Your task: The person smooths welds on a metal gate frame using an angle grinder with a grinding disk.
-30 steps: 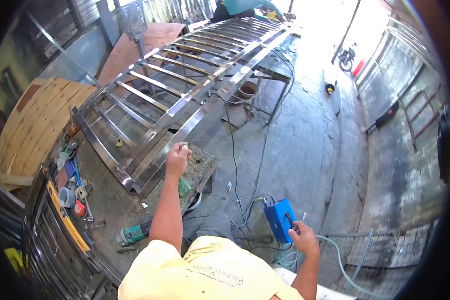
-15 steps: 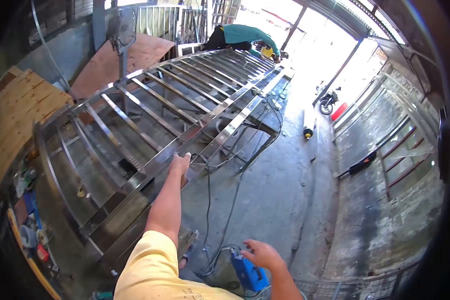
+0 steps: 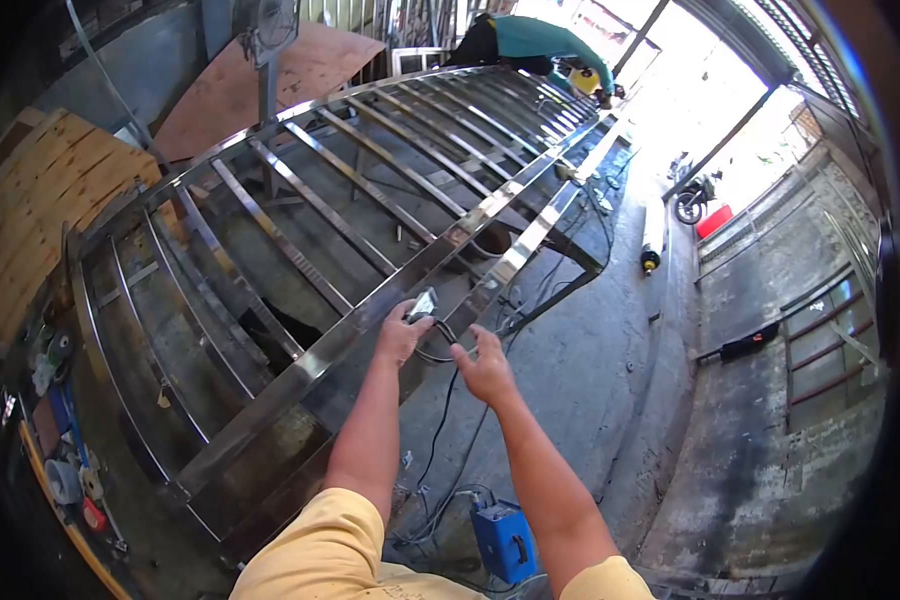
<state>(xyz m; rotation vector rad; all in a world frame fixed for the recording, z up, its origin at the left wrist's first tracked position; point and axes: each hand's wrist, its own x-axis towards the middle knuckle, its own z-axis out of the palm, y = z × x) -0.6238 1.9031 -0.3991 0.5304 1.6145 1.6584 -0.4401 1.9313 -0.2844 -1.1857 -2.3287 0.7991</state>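
Note:
My left hand [image 3: 400, 333] is closed around a small silver metal piece [image 3: 423, 305] at the near edge of the frame. From it a dark cable [image 3: 440, 327] curves toward my right hand [image 3: 485, 368], whose thumb and fingers are apart, thumb tip right at the cable. Both hands are over the near side of a large shiny metal frame [image 3: 315, 360] with many crossbars, lying flat at about waist height. A second long metal bar [image 3: 510, 262] runs beside that edge, just beyond my hands.
A person [image 3: 545, 40] in a green top bends over the frame's far end. A blue box [image 3: 503, 540] with cables stands on the floor below me. Plywood [image 3: 70, 215] leans at left; tools [image 3: 65, 480] lie lower left. A dark cylinder [image 3: 652, 240] and motorcycle [image 3: 690, 205] are at right.
My left hand has lifted the silver piece with its cable from the frame's edge. My right hand has come up from low beside the blue box to the cable.

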